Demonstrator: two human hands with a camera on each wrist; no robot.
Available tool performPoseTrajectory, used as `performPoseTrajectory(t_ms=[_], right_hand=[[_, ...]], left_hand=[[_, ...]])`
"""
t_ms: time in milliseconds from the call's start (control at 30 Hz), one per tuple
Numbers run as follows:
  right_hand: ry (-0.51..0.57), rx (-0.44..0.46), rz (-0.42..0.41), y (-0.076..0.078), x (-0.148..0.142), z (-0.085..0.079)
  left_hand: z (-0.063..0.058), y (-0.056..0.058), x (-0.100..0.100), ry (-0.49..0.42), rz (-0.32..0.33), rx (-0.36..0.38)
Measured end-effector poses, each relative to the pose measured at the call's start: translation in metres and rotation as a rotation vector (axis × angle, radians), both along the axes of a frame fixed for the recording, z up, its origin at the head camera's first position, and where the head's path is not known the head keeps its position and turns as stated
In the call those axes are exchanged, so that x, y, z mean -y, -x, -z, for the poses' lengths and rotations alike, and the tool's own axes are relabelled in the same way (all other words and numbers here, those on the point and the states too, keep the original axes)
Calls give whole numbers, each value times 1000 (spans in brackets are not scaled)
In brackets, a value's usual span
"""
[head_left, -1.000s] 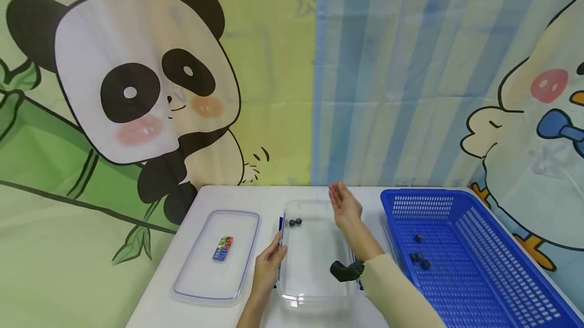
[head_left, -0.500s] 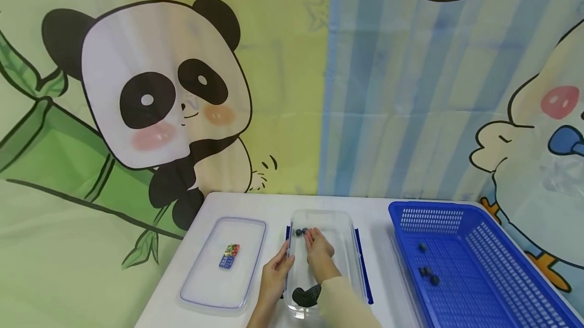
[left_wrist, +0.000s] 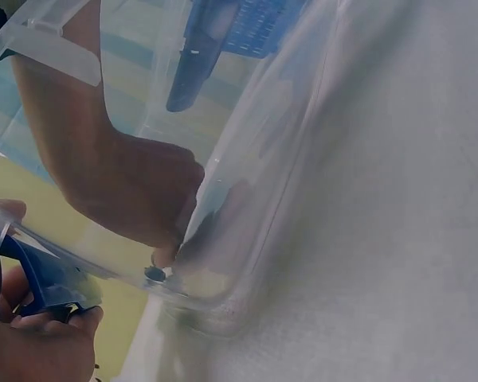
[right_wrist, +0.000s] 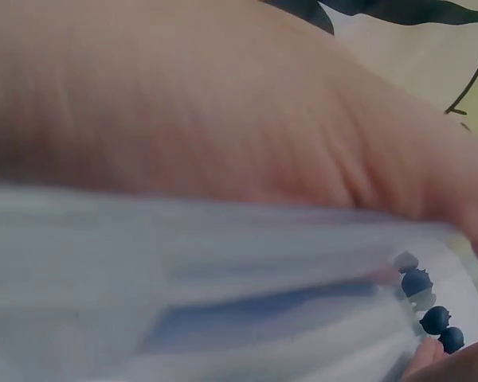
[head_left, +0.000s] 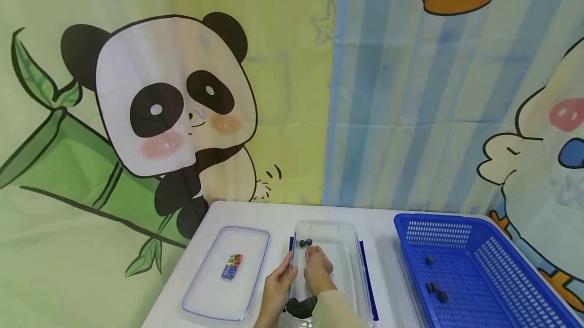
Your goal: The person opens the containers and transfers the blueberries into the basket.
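A clear plastic box (head_left: 344, 267) with blue side latches stands on the white table. My left hand (head_left: 276, 287) grips its left wall; in the left wrist view the fingers curl at a blue latch (left_wrist: 52, 278). Two blueberries (head_left: 305, 243) lie inside the box at its far left corner. Down in the box, my right hand (head_left: 318, 269) has its fingers extended, with the tips close to the blueberries. Through the clear wall, the left wrist view shows that hand's lowest fingertip beside a blueberry (left_wrist: 154, 273). In the right wrist view, fingers (right_wrist: 422, 362) are next to several dark berry shapes, some perhaps reflections.
A clear lid (head_left: 205, 292) with a blue edge and a colourful label (head_left: 231, 266) lies to the left. On the right stands a blue perforated basket (head_left: 440, 217) holding several blueberries (head_left: 435, 291). A cartoon curtain (head_left: 292, 89) hangs behind the table.
My right hand has moved from above the box's far right side down into it, toward the blueberries. My left hand keeps its grip. The head view has tilted upward.
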State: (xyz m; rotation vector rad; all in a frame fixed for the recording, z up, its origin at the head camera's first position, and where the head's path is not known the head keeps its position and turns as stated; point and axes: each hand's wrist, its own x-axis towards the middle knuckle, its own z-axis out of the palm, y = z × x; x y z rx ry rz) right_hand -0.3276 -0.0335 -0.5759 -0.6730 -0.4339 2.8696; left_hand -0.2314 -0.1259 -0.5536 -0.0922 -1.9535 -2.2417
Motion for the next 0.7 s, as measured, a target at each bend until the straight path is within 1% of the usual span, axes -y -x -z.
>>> performPoseTrajectory(t_ms=[33,67,100,133,167,233,267,367,467,567,700], right_hand=[[22,-20,-17,-1,1,-2],[1,-6,-25,-3,3,-8],[-29,35,-33,-7,5,-20],[-69,50,-39,-10,6,-24],[-161,103,-46,-12,7,-29],[-250,160,-36,-16,7,-36],[-301,204,-33,-17,7,-38],[-351,249,-30,-16,6,-39],[-364,272,-42,-13,3,-36],[-372,262,-78,-9,1,-32],[-367,240,-117,-7,2,-31]], left_hand=[[0,0,1,4,1,1],[0,-1,1,2,2,6],[0,-1,1,2,6,7],[-1,-1,1,3,9,6],[-1,-1,1,-3,11,5],[0,-2,0,-9,17,6],[0,-2,0,-18,20,0],[2,-4,-2,-20,23,-15],[2,-5,-3,-15,25,-17],[2,-5,-2,-5,26,-26],[0,-4,0,13,10,-42]])
